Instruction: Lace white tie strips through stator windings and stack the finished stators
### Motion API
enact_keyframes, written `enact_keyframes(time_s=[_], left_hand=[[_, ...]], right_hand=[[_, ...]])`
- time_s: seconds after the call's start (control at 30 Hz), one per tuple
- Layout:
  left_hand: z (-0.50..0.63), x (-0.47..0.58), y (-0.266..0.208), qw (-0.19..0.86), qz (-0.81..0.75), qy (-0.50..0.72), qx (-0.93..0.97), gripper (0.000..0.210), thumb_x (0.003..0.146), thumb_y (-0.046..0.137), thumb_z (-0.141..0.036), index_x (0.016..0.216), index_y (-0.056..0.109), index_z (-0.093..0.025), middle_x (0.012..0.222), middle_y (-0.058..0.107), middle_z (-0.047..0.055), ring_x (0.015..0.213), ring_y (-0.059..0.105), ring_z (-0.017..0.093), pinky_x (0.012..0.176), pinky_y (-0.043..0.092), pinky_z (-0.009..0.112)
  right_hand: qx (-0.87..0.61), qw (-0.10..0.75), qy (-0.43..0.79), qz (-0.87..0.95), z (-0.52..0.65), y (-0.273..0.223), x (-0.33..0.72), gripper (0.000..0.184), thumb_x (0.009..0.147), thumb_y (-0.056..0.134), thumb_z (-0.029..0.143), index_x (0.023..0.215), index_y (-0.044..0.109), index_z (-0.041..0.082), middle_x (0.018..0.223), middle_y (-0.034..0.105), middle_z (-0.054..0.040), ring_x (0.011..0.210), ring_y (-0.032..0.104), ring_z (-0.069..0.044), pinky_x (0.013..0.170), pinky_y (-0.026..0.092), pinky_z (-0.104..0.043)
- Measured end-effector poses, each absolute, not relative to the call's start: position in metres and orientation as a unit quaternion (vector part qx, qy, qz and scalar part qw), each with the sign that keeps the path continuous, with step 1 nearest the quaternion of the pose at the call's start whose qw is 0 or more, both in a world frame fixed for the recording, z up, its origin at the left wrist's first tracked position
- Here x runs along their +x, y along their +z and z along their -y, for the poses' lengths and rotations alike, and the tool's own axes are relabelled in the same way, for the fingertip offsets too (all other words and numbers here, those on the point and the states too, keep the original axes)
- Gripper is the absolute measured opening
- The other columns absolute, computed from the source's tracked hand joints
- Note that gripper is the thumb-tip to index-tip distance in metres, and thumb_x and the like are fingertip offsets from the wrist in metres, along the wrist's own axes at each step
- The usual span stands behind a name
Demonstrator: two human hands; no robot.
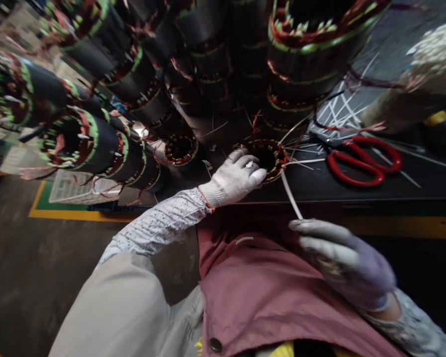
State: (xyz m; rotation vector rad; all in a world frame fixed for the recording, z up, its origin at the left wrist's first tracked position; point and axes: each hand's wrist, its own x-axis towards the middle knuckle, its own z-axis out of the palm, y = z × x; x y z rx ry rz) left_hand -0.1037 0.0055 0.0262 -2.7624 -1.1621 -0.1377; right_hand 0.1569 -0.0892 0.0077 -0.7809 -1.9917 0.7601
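A motor stator [284,157] with copper windings and a greenish rim stands upright near the table's front edge. Gloved in white, my left hand [240,173] grips its left rim, fingers curled over the edge; a small white bit shows at the fingers. My right hand [342,258], in a white and purple glove, is in front of the table, lower right. Its fingers pinch the free end of a white cable tie [290,195], which stretches up to the stator's right rim. Other thin white strands stick out from that side of the stator.
Red-handled scissors [357,161] lie right of the stator, beside a pile of white cable ties [336,116]. Stacked stators [308,64] tower behind, with more [96,139] at the left. A white plastic basket [78,186] is below those. Another person's sleeve [394,106] reaches in at right.
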Motion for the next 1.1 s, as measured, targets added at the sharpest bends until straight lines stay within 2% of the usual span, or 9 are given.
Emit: enact_keyframes(time_s=[0.1, 0.23, 0.4, 1.1], left_hand=[[-0.010, -0.098, 0.029, 0.067, 0.409, -0.026, -0.910, 0.027, 0.091, 0.062, -0.035, 0.114, 0.068, -0.022, 0.105, 0.074, 0.009, 0.107, 0.064, 0.026, 0.104, 0.042, 0.049], [-0.011, -0.088, 0.041, 0.061, 0.443, 0.017, -0.894, 0.031, 0.088, 0.068, -0.034, 0.115, 0.067, -0.019, 0.105, 0.073, 0.011, 0.107, 0.063, 0.028, 0.102, 0.042, 0.047], [-0.011, -0.086, 0.044, 0.056, 0.443, 0.032, -0.894, 0.032, 0.086, 0.070, -0.031, 0.115, 0.066, -0.020, 0.105, 0.073, 0.009, 0.106, 0.063, 0.027, 0.102, 0.040, 0.046], [-0.011, -0.090, 0.039, 0.036, 0.448, -0.007, -0.893, 0.031, 0.087, 0.068, -0.030, 0.116, 0.067, -0.019, 0.112, 0.073, 0.010, 0.107, 0.063, 0.027, 0.106, 0.041, 0.049]], right_hand=[[-0.255, 0.411, 0.297, 0.823, 0.096, -0.002, 0.143, 0.044, 0.090, 0.053, 0.006, 0.125, 0.062, 0.030, 0.121, 0.069, -0.0074, 0.111, 0.067, -0.020, 0.093, 0.061, -0.031], [-0.294, 0.426, 0.311, 0.797, 0.100, -0.017, 0.147, 0.052, 0.087, 0.056, 0.000, 0.128, 0.061, 0.031, 0.123, 0.068, -0.0050, 0.111, 0.068, -0.018, 0.093, 0.061, -0.028], [-0.299, 0.449, 0.332, 0.774, 0.103, -0.021, 0.149, 0.048, 0.087, 0.056, 0.000, 0.126, 0.063, 0.026, 0.122, 0.069, -0.0065, 0.110, 0.068, -0.018, 0.094, 0.061, -0.029], [-0.357, 0.473, 0.380, 0.710, 0.096, -0.010, 0.137, 0.037, 0.088, 0.057, 0.007, 0.118, 0.066, 0.028, 0.113, 0.072, -0.0044, 0.101, 0.071, -0.019, 0.087, 0.063, -0.028]])
